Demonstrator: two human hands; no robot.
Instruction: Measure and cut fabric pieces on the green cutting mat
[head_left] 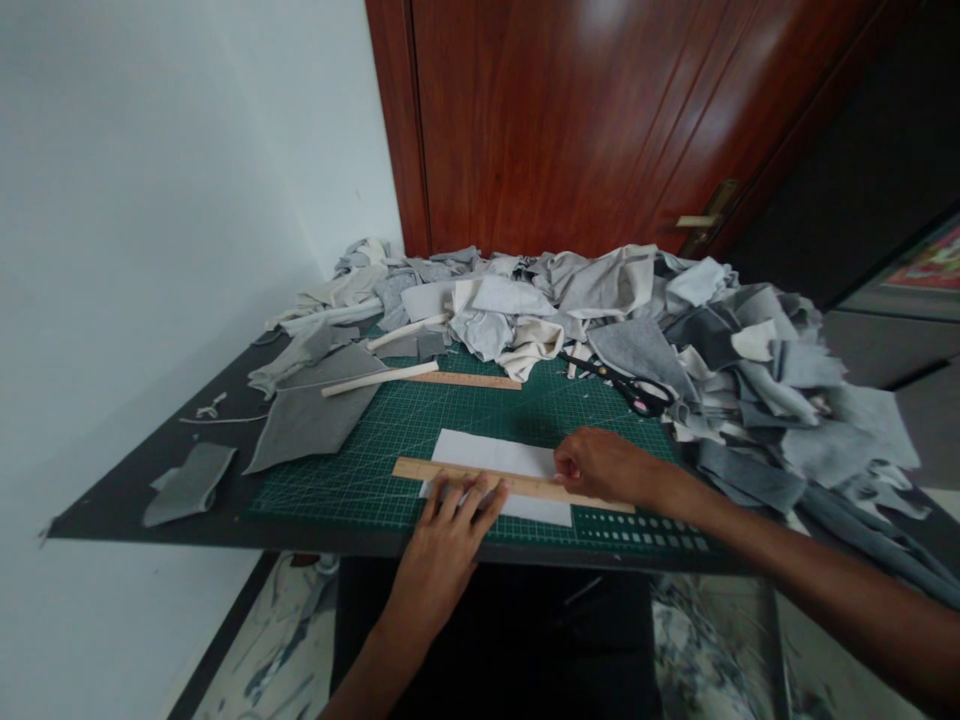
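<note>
A pale rectangular piece (491, 450), paper or cloth, lies on the green cutting mat (375, 470). A wooden ruler (529, 485) rests lengthwise across it, slightly slanted. My left hand (454, 520) presses on the ruler from the near side, fingers spread and flat. Over the right part of the ruler, at the pale piece's right edge, my right hand (604, 465) is closed with its fingers curled in. Whatever it pinches is hidden by the fingers.
Black-handled scissors (630, 385) lie right of the mat's middle. Behind is a second wooden ruler (480, 380). Grey and white fabric scraps (607, 285) pile along the back and right. A grey cloth piece (311, 420) and a folded scrap (191, 485) lie left.
</note>
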